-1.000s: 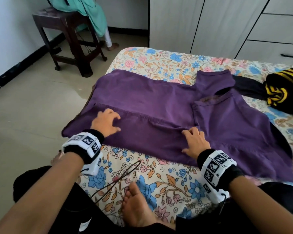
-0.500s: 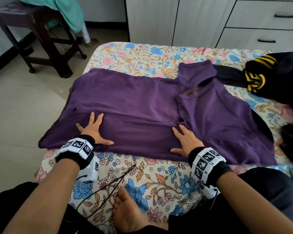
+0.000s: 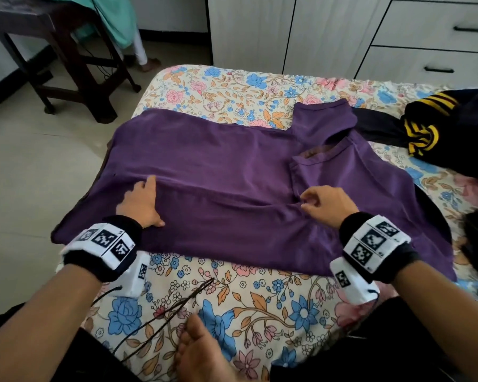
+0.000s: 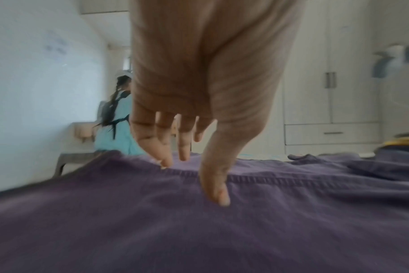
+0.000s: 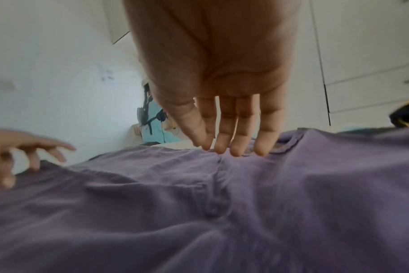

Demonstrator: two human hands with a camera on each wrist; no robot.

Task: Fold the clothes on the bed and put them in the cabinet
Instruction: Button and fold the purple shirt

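Purple garment (image 3: 218,188) lies lengthwise across the bed (image 3: 232,89). My flattened hands have lifted: left hand (image 3: 141,202) fingers relaxed, right hand (image 3: 326,202) loosely curled, holding nothing.

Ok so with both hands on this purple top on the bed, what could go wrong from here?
Three risks, as judgements:
1. The purple top overhangs the bed's left edge, so a pull by the left hand might drag it floorward.
2. The fabric is bunched at the right hand; folding now could lock in creases.
3. The black and yellow garment touches the top's far sleeve and could get caught in the fold.
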